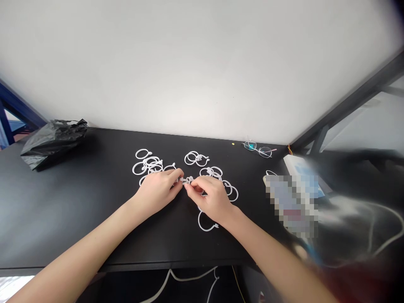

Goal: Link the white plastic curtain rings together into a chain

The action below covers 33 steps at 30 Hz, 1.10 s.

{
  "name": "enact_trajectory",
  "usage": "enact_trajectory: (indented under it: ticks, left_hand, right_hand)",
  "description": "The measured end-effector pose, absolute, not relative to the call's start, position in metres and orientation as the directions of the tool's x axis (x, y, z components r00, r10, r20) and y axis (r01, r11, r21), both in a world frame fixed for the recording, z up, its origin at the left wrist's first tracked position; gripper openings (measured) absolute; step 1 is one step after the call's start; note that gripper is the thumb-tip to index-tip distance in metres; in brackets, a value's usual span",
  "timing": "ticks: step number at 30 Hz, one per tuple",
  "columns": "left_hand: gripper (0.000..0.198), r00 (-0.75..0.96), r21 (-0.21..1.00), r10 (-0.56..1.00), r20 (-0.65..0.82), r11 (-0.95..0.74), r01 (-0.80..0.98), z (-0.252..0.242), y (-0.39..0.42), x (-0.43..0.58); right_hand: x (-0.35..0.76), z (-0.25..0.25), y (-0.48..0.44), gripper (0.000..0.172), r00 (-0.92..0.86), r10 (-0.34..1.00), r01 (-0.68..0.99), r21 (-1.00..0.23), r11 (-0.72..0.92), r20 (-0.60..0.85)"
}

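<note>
My left hand (159,185) and my right hand (212,196) meet over the middle of the black table. Both have thumb and fingers pinched on a small white plastic ring (187,180), whose clasp shows between the fingertips. The rest of that ring is hidden by my hands. More white open-style rings with small clasps lie around: a cluster (152,159) by my left hand, a small group (191,158) just behind, and others (232,192) by my right hand. One ring (199,221) lies in front of my right wrist, partly covered.
A black plastic bag (53,143) sits at the table's back left. Eyeglasses (265,152) lie near the wall at the back right. A blurred-out phone-like object (265,180) and a white box (295,165) are on the right. Cables (192,278) hang below the front edge.
</note>
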<state>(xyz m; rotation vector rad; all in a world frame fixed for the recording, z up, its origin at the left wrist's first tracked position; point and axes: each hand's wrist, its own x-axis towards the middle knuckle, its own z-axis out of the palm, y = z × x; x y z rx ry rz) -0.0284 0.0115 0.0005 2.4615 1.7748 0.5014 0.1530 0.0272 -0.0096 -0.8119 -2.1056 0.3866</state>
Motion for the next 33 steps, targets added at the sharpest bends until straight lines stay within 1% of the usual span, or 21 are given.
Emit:
enact_trajectory:
  ticks: [3, 8, 13, 21, 26, 28, 30, 31, 33]
  left_hand:
    - [0.016, 0.271, 0.237, 0.94, 0.206, -0.316, 0.919, 0.0, 0.0118, -0.0284]
    - [0.017, 0.333, 0.239, 0.905, 0.266, -0.396, 0.887, 0.0002, 0.0126, -0.0289]
    - [0.017, 0.355, 0.232, 0.896, 0.268, -0.417, 0.879, -0.0008, 0.0129, -0.0288]
    - [0.015, 0.424, 0.147, 0.884, 0.199, -0.454, 0.879, -0.0047, 0.0147, -0.0287]
    - [0.017, 0.437, 0.112, 0.878, 0.195, -0.462, 0.88, -0.006, 0.0148, -0.0298]
    - [0.017, 0.431, 0.12, 0.878, 0.208, -0.46, 0.88, -0.0056, 0.0144, -0.0298]
    - [0.019, 0.409, 0.153, 0.884, 0.224, -0.447, 0.881, -0.0038, 0.0137, -0.0292]
    - [0.019, 0.393, 0.189, 0.891, 0.229, -0.437, 0.88, -0.0022, 0.0132, -0.0288]
    - [0.02, 0.35, 0.308, 0.908, 0.233, -0.41, 0.858, 0.0017, 0.0121, -0.0285]
  right_hand:
    - [0.1531, -0.0103, 0.0268, 0.028, -0.451, 0.672, 0.413, -0.531, 0.74, 0.587]
    - [0.1535, -0.0097, 0.0261, 0.028, -0.462, 0.687, 0.426, -0.54, 0.726, 0.561]
    - [0.1535, -0.0084, 0.0263, 0.03, -0.465, 0.691, 0.433, -0.539, 0.723, 0.553]
    - [0.1533, -0.0086, 0.0263, 0.03, -0.467, 0.686, 0.425, -0.538, 0.728, 0.558]
    - [0.1536, -0.0125, 0.0299, 0.03, -0.491, 0.649, 0.409, -0.504, 0.761, 0.581]
    - [0.1538, -0.0136, 0.032, 0.028, -0.501, 0.633, 0.403, -0.488, 0.774, 0.59]
    - [0.154, -0.0136, 0.0336, 0.024, -0.5, 0.629, 0.405, -0.482, 0.777, 0.595]
    - [0.1541, -0.0132, 0.0341, 0.022, -0.494, 0.629, 0.405, -0.482, 0.777, 0.6]
    - [0.1542, -0.012, 0.0342, 0.017, -0.481, 0.625, 0.394, -0.485, 0.78, 0.615]
